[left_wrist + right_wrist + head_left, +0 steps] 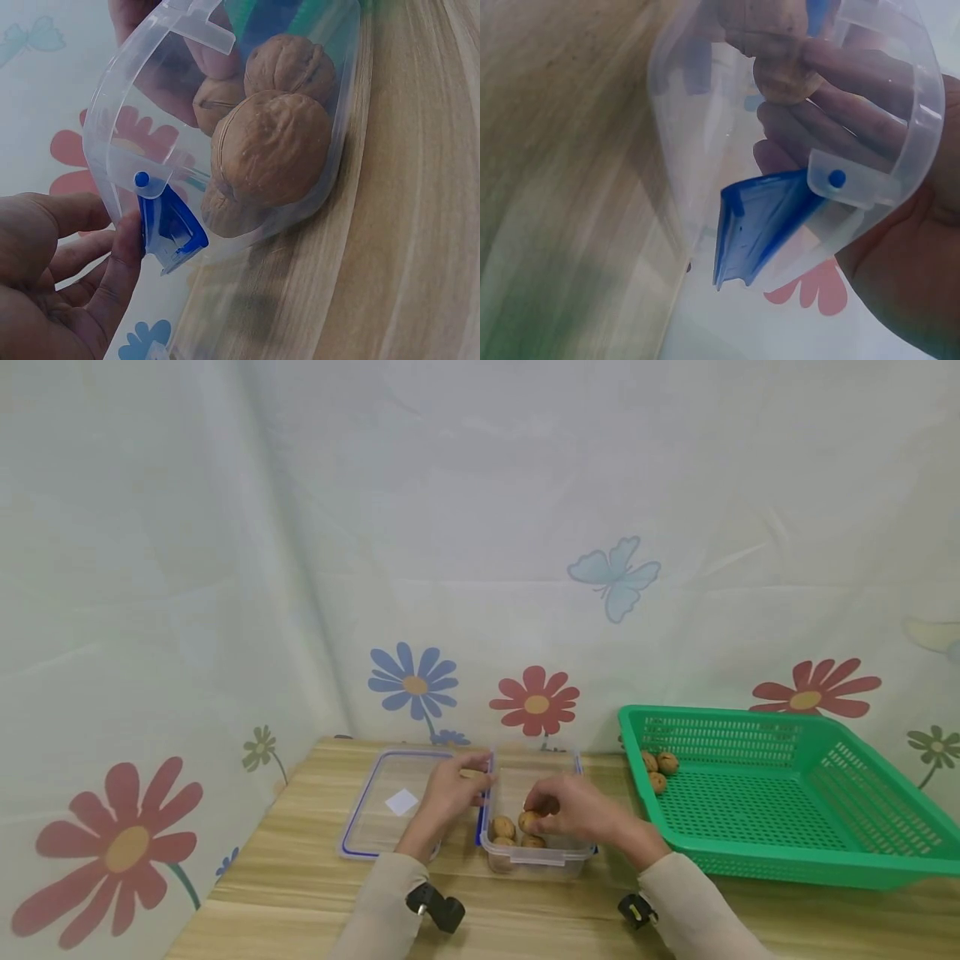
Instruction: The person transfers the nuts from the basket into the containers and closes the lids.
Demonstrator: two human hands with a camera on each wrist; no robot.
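Observation:
A clear plastic food container with blue side clips stands on the table, several walnuts at its near end. My right hand reaches in from the right and pinches one walnut low inside, close over the others. At the left wall is my left hand, its fingers loosely extended at the rim. In the left wrist view its thumb touches the blue clip, which hangs down outside the wall. The right wrist view shows the right fingers through the clear plastic.
Left of the container lies a clear lid with a blue seal and a white label. A large green basket stands to the right, with a few walnuts in its left corner. A flowered cloth hangs behind the wooden table.

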